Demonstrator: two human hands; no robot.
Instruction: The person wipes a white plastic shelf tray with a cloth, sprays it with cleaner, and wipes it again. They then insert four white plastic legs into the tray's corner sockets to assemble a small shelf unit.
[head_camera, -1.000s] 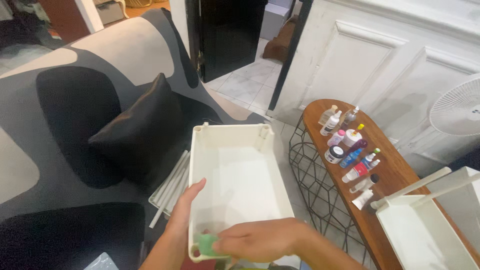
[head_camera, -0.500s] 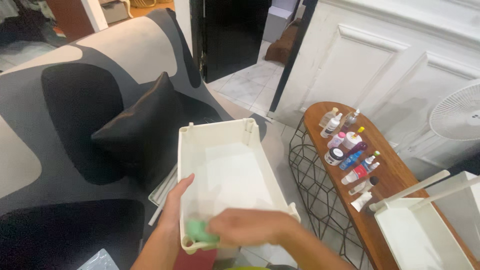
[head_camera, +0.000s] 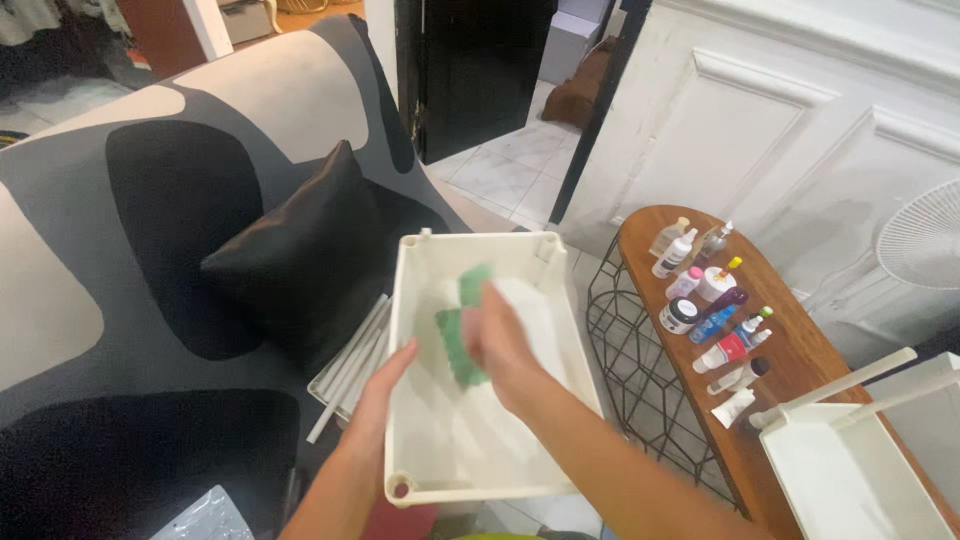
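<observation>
Seated at the patterned sofa (head_camera: 150, 200), I brace a white plastic bin (head_camera: 560, 330) by its side wall with my left hand (head_camera: 385, 385) so it stays steady, while my right hand (head_camera: 500, 345) presses a green cloth (head_camera: 455, 335) (blurred) against its floor.

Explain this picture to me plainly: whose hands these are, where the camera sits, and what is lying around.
There is no machine here: a person wears a camera on the head, looking down at their own bare hands. The left hand grips the side wall of a white plastic tray. The right hand presses a green cloth inside it; the hand is blurred. Behind lie a grey patterned sofa and a black cushion. To the right, a wooden side table carries small bottles and tubes.
</observation>
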